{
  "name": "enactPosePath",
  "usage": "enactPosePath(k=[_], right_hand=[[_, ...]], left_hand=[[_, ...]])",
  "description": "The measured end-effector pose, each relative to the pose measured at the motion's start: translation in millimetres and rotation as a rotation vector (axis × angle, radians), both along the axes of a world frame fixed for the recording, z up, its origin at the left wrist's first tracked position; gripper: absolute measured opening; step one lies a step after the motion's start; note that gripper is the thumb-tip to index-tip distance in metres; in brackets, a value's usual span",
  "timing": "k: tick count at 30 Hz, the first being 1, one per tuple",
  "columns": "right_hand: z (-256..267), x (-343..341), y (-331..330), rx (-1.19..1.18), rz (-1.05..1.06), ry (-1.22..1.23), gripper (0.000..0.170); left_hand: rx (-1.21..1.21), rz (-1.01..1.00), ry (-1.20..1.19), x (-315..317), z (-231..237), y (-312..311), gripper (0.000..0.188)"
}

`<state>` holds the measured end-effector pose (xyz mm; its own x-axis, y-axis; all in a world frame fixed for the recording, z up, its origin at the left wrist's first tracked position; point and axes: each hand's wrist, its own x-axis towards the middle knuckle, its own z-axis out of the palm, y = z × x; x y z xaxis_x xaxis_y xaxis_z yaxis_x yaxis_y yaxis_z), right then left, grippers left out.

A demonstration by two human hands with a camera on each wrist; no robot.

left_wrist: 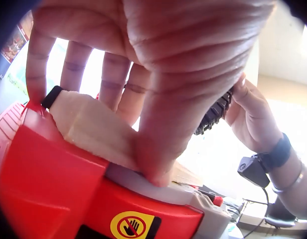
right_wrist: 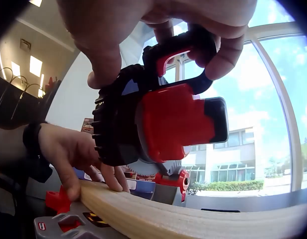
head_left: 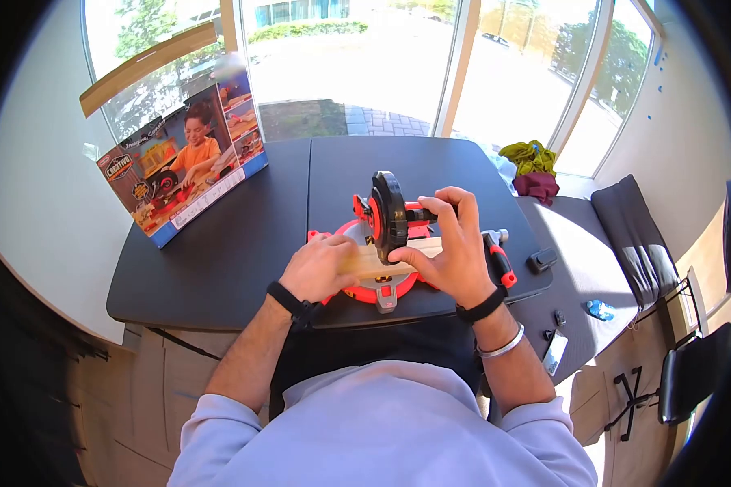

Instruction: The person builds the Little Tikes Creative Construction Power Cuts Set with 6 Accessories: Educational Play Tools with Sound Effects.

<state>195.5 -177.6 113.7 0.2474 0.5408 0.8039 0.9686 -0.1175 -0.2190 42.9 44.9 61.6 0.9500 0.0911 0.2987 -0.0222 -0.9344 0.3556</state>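
A toy miter saw, its base (head_left: pixel 386 290) red and grey, sits near the table's front edge. Lengthwise across that base lies a pale wooden board (right_wrist: pixel 143 209). My left hand (head_left: pixel 313 266) holds the board's left part, thumb on the near side and fingers over the far side, as the left wrist view shows. Above the board stands the raised saw head (head_left: pixel 390 213), with a black ridged guard and a red motor housing (right_wrist: pixel 168 122). My right hand (head_left: pixel 455 247) grips its black loop handle (right_wrist: pixel 206 74), the thumb against the guard. Part of the toothed blade (right_wrist: pixel 143 168) shows below the guard.
A toy hammer (head_left: pixel 499 258) with a red and black handle lies right of the saw, near a small black object (head_left: pixel 542 259). A large printed toy box (head_left: pixel 191 154) stands at the table's back left. Cloths (head_left: pixel 529 166) lie on the bench by the windows.
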Motion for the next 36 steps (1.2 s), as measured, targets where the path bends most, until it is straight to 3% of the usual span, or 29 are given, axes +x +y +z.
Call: enactPosePath(k=[5, 16, 22, 24, 31, 34, 36], right_hand=[[-0.1, -4.6, 0.3, -0.015, -0.051, 0.005, 0.090], [-1.0, -0.7, -17.1, 0.012, -0.040, 0.048, 0.081], [-1.7, 1.9, -33.3, 0.034, -0.056, 0.077, 0.073], [-5.6, 3.3, -36.1, 0.038, -0.060, 0.083, 0.072], [-15.6, -1.3, -36.4, 0.064, -0.030, 0.130, 0.073], [-17.3, -0.3, -36.0, 0.068, -0.021, 0.133, 0.076], [-20.8, 0.1, -35.7, 0.064, -0.014, 0.144, 0.078]], left_hand=[[0.032, -0.079, 0.005, -4.3, 3.1, -0.4, 0.043], [-0.053, -0.230, -0.091, -14.5, 29.6, 36.0, 0.044], [0.002, 0.024, -0.110, -59.5, 50.9, 93.6, 0.056], [-0.103, 0.166, -0.133, -71.0, 53.7, 99.9, 0.062], [-0.207, 0.112, -0.120, -74.0, 58.6, 100.7, 0.061], [-0.206, 0.147, 0.008, -72.7, 61.3, 95.2, 0.065], [-0.191, 0.046, 0.080, -63.7, 56.2, 90.8, 0.063]])
